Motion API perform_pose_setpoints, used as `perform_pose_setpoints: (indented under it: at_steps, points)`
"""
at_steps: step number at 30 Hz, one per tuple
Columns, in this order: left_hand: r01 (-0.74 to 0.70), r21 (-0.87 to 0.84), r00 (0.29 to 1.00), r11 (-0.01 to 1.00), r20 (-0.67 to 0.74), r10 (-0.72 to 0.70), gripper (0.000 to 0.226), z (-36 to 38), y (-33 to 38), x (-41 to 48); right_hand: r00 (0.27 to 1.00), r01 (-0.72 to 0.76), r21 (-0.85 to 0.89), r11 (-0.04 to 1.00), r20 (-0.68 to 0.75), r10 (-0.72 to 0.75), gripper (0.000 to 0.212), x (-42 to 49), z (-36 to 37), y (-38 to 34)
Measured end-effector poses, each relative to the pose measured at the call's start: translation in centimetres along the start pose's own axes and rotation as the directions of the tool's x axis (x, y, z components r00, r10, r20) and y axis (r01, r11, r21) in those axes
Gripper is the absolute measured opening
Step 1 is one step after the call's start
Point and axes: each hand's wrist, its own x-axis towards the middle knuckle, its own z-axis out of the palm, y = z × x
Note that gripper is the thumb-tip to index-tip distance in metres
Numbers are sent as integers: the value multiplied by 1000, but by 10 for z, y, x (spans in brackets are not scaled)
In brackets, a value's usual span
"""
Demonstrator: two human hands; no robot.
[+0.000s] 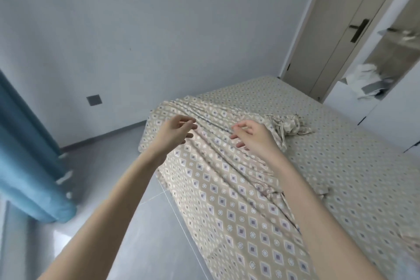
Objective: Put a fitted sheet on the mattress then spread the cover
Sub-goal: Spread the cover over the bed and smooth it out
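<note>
Fitted sheet (329,125) looks already on the bed (147,135). Cover (227,200) lies bunched along its left edge. Left hand (175,129), right hand (252,136) hover above, fingers loose, gripping nothing. Spreading step; next likely needs gripping an edge, pulling right.

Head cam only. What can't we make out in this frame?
All head view.
Hidden: the mattress, entirely under the fitted sheet.
Cut off: the near end of the cover, by the bottom edge.
Unclear: whether the left hand or the right hand touches the cover; the angle hides any gap.
Blurred: the shelf items, also cut by the right edge.
</note>
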Motion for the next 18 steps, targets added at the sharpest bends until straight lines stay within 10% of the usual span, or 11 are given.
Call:
perform_pose_setpoints:
  at_steps: [18]
  points:
    - [32, -69, 979, 997, -197, -45, 19, -169, -16, 239, 987, 125, 74, 989, 92, -132, 15, 294, 131, -98]
